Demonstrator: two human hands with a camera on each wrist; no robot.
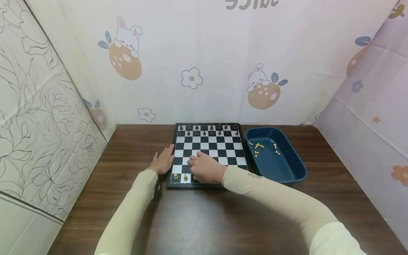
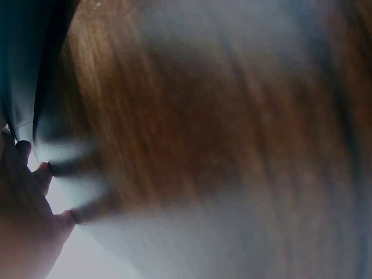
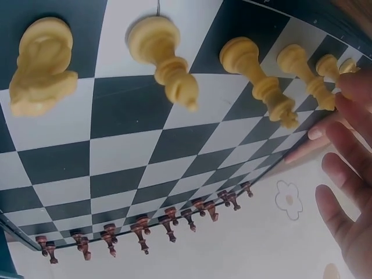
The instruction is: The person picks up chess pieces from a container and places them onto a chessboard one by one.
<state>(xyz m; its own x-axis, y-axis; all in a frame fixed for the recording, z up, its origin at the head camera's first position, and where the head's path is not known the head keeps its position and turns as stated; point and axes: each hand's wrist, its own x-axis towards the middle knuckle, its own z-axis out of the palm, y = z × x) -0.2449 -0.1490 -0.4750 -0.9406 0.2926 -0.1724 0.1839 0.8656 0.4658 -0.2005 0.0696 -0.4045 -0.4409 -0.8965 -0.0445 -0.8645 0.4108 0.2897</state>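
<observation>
My right hand [image 1: 207, 168] reaches over the left near part of a black-and-white chessboard [image 1: 209, 145], beside the nearest row of cream chess pieces. In the right wrist view its fingers [image 3: 334, 165] fan out, and one fingertip overlaps a small cream piece [image 3: 349, 65]; whether it pinches anything is hidden. Cream pieces nearby include a knight [image 3: 43, 67], a bishop [image 3: 163, 58] and a king [image 3: 258, 81], all upright. My left hand [image 1: 163, 160] lies flat at the board's left edge, fingertips touching it. Dark red pieces [image 1: 204, 127] fill the two far rows.
A blue tray [image 1: 298, 159] to the board's right holds several loose cream pieces [image 1: 275, 146]. One small cream piece [image 1: 159, 187] lies on the brown wooden table [image 1: 188, 219], near the left sleeve. A patterned curtain [image 1: 216, 95] hangs behind the table.
</observation>
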